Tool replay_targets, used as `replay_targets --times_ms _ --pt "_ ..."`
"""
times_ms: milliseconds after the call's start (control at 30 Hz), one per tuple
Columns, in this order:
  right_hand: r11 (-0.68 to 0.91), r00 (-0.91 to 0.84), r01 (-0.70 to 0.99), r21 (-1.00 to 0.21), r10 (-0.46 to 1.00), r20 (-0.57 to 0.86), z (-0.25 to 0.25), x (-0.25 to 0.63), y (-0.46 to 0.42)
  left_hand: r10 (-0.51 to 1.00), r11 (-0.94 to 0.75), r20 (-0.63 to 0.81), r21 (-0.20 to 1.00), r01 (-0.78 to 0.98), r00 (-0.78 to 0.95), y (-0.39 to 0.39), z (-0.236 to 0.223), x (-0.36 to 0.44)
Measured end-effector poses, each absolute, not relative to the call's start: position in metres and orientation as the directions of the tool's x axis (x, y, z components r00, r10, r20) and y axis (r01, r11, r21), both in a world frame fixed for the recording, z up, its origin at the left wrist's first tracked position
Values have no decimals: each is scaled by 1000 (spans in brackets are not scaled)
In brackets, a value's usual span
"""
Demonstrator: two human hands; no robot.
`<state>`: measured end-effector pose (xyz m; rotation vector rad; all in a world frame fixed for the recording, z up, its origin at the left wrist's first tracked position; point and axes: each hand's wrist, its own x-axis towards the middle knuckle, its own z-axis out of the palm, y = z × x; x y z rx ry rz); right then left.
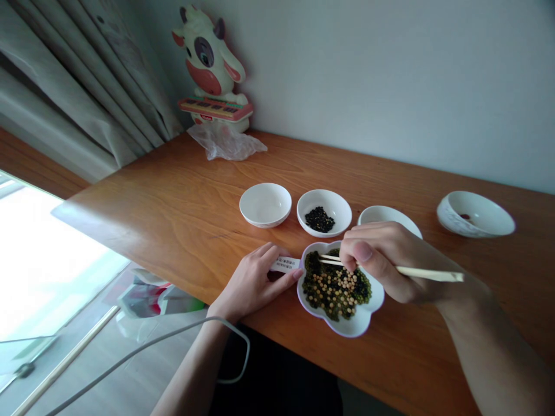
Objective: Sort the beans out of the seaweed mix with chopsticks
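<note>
My right hand [385, 260] is closed around pale wooden chopsticks [429, 273], tips down among beans at the left of a flower-shaped white dish [361, 318] with a lilac rim. Small green beans [363, 290], dark beans and pale tan beans [333, 289] lie mixed inside. Whether the tips pinch a bean is too small to tell. My left hand [255, 277] grips the dish's left side, thumb on the rim, fingers by the end of a white printed label [286, 264]. Behind the dish, a small white bowl [342, 218] contains black beans [319, 219].
A white bowl [265, 205] stands left of the black-bean bowl; another [388, 214] is partly behind my right hand. Farther right, a larger bowl [459, 225] contains something reddish-brown. A cow toy keyboard [215, 107] and plastic bag [225, 143] are at the back. A cable [173, 333] crosses my left forearm.
</note>
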<state>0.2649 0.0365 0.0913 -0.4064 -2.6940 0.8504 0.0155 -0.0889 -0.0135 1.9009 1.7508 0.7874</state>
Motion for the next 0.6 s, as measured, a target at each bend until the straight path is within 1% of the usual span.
replay_targets --times_ms 267,467,600 --pt "788 -915 163 -594 346 209 91 266 36 992 -109 123 673 731 35 -89 -14 15" --pt "742 -907 150 -653 366 207 96 272 38 993 -103 117 682 724 31 -88 -13 16" --pt "707 -862 118 -698 422 281 106 285 39 993 -104 117 682 724 32 -88 -13 15"
